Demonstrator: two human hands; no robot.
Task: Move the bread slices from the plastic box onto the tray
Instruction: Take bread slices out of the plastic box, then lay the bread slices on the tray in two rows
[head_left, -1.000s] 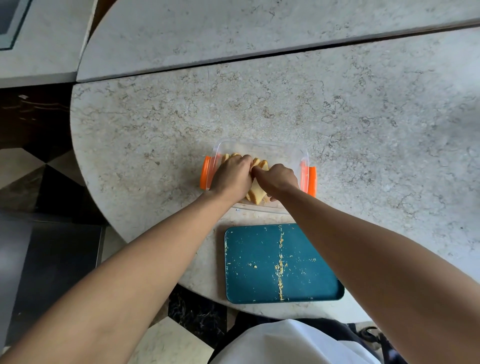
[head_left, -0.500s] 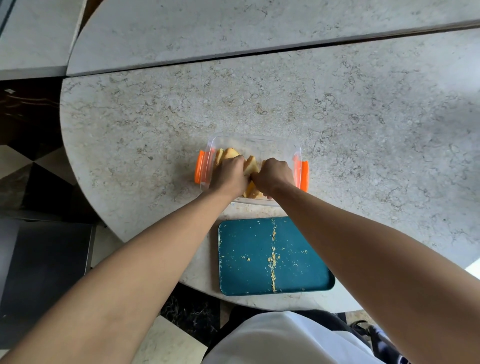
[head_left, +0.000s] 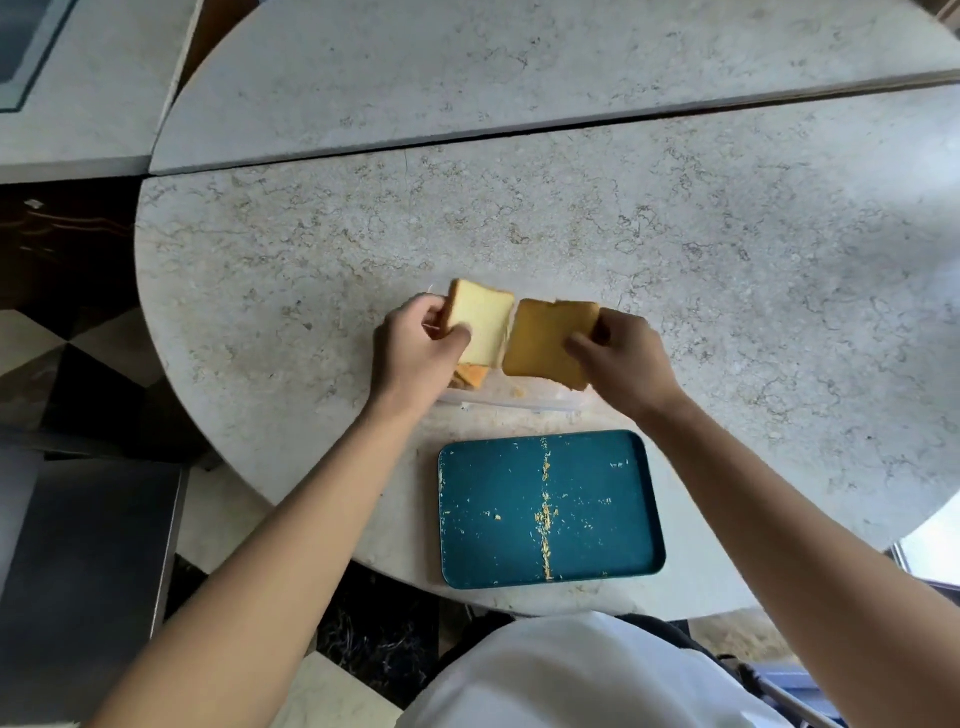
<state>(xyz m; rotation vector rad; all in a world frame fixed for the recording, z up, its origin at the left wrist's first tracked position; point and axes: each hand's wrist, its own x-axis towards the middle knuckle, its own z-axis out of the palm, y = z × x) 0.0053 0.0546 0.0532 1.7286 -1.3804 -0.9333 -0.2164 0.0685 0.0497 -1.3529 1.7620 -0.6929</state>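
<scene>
1. Looking down, we saw our left hand (head_left: 415, 345) holding a pale bread slice (head_left: 483, 330). Its thumb lay on the front of the slice and its fingers curled behind the slice's left edge.
2. We saw our right hand (head_left: 621, 356) holding a browner bread slice (head_left: 543, 338). The fingers pinched it at its right side, with the thumb on the front.
3. We held the two slices side by side, edges almost touching, both tipped up so their flat faces showed to us.
4. We held both slices up over the plastic box (head_left: 511, 402). The box was clear and hard to see; only its near edge showed well.
5. We could see a bit more bread (head_left: 470, 376) down in the box, under the pale slice. We could not tell how many pieces it was.
6. We saw the tray (head_left: 498, 499) on the table (head_left: 727, 260), just in front of the box and close to our body. It was dark blue-green with a raised rim.
7. We saw no slice on the tray, only crumbs (head_left: 545, 514). Most crumbs made a line down the middle.
8. We saw that the table was pale stone with a round edge, and a dark line ran across it farther back.
9. We saw our white top (head_left: 571, 675) at the bottom, near the table edge.
</scene>
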